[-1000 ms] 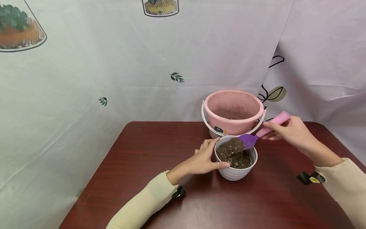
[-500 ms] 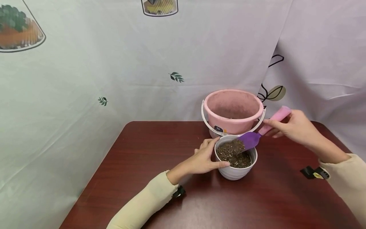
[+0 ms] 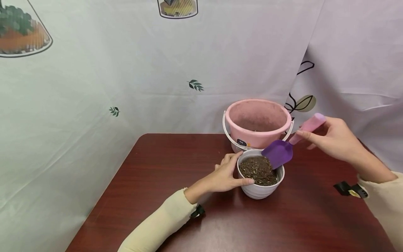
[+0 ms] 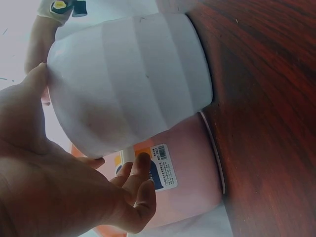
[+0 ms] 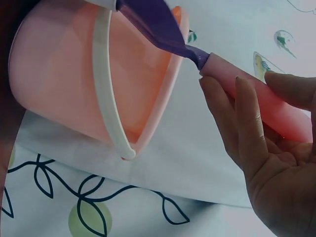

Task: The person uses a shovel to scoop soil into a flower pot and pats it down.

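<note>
Purple scoop (image 3: 278, 154), pinched by my right grip (image 3: 335, 140), tilts over the pot (image 3: 259, 192), clasped at left by my left grip (image 3: 223, 176).

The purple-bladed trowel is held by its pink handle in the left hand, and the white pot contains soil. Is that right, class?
Wrong hand: the right hand holds the trowel by its pink handle, as the head view shows; the white pot contains soil.

Beyond the rim (image 5: 165, 89) of the pink bucket (image 5: 59, 74), a purple-bladed scoop (image 5: 217, 69) is gripped at its pink handle (image 5: 281, 116) by the right hand (image 5: 274, 173). The bucket's side is crossed by its white bail (image 5: 101, 74), its rim partly hidden by the blade (image 5: 153, 24). Behind the bucket, leaf-patterned cloth (image 5: 148, 177) is seen; at its base, worktop (image 5: 6, 133).
</note>
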Demonstrator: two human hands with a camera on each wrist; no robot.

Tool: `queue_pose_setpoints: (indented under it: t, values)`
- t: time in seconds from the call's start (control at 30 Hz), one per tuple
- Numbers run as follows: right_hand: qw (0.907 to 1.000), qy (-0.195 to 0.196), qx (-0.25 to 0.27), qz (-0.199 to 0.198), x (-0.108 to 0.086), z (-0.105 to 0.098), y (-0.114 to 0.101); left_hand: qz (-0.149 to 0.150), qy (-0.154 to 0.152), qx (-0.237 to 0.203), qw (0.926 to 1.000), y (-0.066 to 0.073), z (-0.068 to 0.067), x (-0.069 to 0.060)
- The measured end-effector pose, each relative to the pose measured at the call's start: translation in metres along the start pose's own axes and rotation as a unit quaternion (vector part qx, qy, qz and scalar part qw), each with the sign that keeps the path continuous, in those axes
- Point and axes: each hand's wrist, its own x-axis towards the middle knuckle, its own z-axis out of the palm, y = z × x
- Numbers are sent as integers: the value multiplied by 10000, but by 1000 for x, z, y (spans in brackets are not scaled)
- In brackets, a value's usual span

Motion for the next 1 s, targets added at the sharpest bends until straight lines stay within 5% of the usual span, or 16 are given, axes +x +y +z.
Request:
queue_pose_setpoints:
  t: [0.2, 0.43, 1.0]
  values:
    - [9993, 312, 38, 193, -5, 5, 0, -3, -16, 0, 10000, 0, 1, 0]
    - [9994, 109, 306, -106, -7, 7, 3, -71, -5, 38, 10000, 2, 3, 0]
    - [9967, 444, 676, -92, -8, 6, 4, -91, -1, 42, 9999, 3, 0, -1]
